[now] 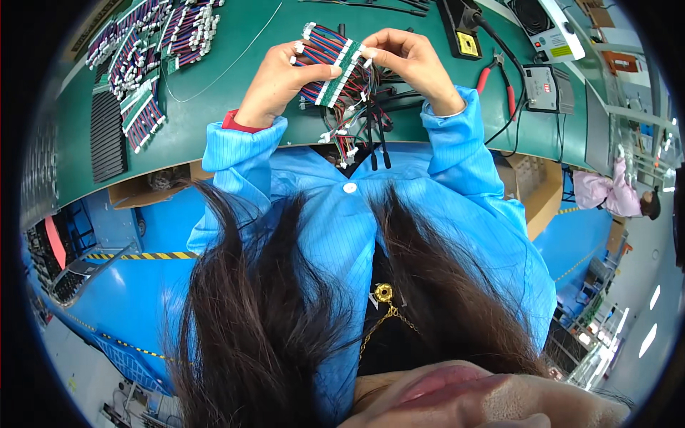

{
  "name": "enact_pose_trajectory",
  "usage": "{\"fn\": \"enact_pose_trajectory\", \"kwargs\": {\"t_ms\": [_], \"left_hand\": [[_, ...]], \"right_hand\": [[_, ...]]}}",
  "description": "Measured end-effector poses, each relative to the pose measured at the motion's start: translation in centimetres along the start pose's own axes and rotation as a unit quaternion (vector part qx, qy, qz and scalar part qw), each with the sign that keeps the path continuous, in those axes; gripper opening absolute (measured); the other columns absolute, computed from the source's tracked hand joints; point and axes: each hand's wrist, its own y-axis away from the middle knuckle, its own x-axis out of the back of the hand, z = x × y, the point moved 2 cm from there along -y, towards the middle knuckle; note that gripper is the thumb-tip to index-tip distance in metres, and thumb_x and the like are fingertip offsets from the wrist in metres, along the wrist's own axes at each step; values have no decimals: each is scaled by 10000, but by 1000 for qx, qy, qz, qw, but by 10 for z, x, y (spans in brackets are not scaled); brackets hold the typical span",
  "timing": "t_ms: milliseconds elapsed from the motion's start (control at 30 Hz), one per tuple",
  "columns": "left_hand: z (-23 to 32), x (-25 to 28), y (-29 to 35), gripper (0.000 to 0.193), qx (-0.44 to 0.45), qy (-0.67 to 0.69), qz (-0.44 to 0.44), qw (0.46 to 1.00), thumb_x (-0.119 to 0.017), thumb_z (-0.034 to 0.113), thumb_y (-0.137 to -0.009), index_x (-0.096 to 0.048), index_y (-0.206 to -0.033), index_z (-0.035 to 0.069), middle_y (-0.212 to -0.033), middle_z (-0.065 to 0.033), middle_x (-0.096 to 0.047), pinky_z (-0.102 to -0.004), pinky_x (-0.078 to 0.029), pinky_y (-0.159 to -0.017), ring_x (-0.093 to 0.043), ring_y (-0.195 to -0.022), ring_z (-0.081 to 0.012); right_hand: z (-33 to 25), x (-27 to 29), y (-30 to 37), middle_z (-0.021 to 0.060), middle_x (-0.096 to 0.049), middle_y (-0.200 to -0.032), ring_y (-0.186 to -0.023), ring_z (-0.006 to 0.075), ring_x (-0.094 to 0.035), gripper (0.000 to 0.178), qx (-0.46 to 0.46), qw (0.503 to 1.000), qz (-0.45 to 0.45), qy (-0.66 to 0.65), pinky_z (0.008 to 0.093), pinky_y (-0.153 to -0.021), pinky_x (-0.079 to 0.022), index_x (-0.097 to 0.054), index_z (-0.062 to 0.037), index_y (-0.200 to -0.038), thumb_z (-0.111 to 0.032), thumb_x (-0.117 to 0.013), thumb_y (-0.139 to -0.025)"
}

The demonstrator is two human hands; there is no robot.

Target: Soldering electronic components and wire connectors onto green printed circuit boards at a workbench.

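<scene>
My left hand (pixel 275 84) is closed around a green circuit board strip (pixel 331 93), its thumb lying on the board's face. White connectors line the strip's edges, and red and blue wires (pixel 322 41) run from its left side. At the strip's upper right end, my right hand (pixel 414 63) pinches thumb against fingers. A small white wire plug (pixel 369 63) shows just under that thumb, partly hidden. Below the board, a loose bundle of coloured wires (pixel 344 132) with white plugs and black-sleeved leads (pixel 378 135) hangs over the table edge.
Wired board strips (pixel 143 114) and a heap of cable harnesses (pixel 132 60) lie on the green table (pixel 207 107) at left, beside a black ribbed tray (pixel 107 139). At right are red-handled pliers (pixel 498 78), a soldering stand (pixel 460 32) and a control box (pixel 548 89).
</scene>
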Motion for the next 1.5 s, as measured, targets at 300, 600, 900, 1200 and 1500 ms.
{"fn": "enact_pose_trajectory", "kwargs": {"t_ms": [300, 600, 900, 1200, 1500], "left_hand": [[9, 5, -10, 239, -9, -68, 8, 998, -788, 123, -775, -723, -959, -14, -801, -81, -724, -188, -520, -590, -661, -649, -109], [-2, 10, -14, 200, -24, -103, 50, 993, -791, 141, -788, -735, -902, -14, -763, -83, -720, -195, -517, -525, -655, -597, -110], [-2, 17, -21, 212, -9, -90, 34, 995, -790, 139, -782, -737, -914, -18, -756, -78, -718, -194, -521, -534, -651, -601, -104], [82, 10, -52, 159, -45, -195, -22, 980, -784, 145, -785, -757, -874, 15, -706, -31, -693, -175, -441, -491, -583, -551, -66], [195, -38, -70, 165, -145, -386, -74, 908, -774, 163, -797, -763, -879, 20, -660, -2, -650, -187, -381, -484, -501, -529, -46]], "right_hand": [[4, -11, -9, 28, -696, -848, -713, 61, -590, 145, -35, 999, -17, -38, 159, -653, -472, -714, -4, -1013, -70, -718, -884], [21, -25, -13, 42, -705, -848, -733, 71, -625, 163, -62, 993, -2, -103, 148, -651, -484, -720, -12, -1002, -43, -751, -844], [16, -30, -15, 55, -703, -874, -754, 84, -621, 224, -63, 995, 48, -65, 168, -637, -479, -713, -12, -1019, -70, -782, -813], [-32, -21, 10, 54, -673, -946, -815, 174, -605, 431, 142, 954, 213, 153, 278, -741, -484, -679, -51, -1126, -143, -831, -733], [-73, 4, -1, 57, -611, -966, -853, 220, -561, 367, 268, 851, 402, 206, 322, -789, -472, -687, -72, -1045, -178, -826, -723]]}}
